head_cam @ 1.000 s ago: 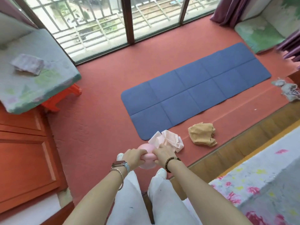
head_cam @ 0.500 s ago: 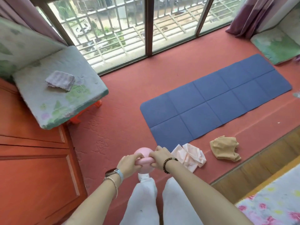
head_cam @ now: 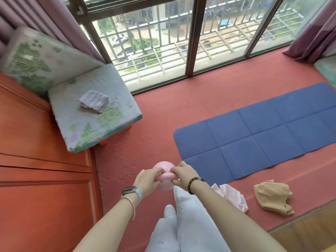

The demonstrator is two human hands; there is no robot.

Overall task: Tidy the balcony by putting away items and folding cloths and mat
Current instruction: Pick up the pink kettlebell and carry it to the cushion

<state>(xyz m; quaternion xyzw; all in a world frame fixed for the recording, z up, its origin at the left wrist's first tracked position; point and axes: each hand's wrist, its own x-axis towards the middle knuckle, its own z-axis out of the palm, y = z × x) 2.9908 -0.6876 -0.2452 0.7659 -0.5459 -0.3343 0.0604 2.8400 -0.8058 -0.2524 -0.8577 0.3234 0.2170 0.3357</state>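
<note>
So, early in the task, by the look of it. The mat (head_cam: 263, 135) lies fully spread on the red floor (head_cam: 154, 113), no panel folded. Two cloths sit crumpled near the person's feet: a pink cloth (head_cam: 234, 198) just beside the right leg and a tan cloth (head_cam: 272, 196) further right, both just off the mat's near edge. One checked cloth (head_cam: 93, 100) looks already folded and rests on the cushion (head_cam: 91, 130) by the window, so maybe one item done. Left to do, as a judgement: stow the item in hand, fold both loose cloths, fold the mat.

Grip: both hands are on a pink kettlebell (head_cam: 162, 166), held low in front of the legs, above the floor between the cabinet (head_cam: 45, 188) and the mat. Left hand (head_cam: 148, 180) and right hand (head_cam: 183, 172) each curl fingers round its handle from opposite ends, knuckles nearly meeting, a clenched two-handed hold. The round body hangs below the hands, partly hidden by them. Cannot tell if it touches the floor; it looks lifted clear.
</note>
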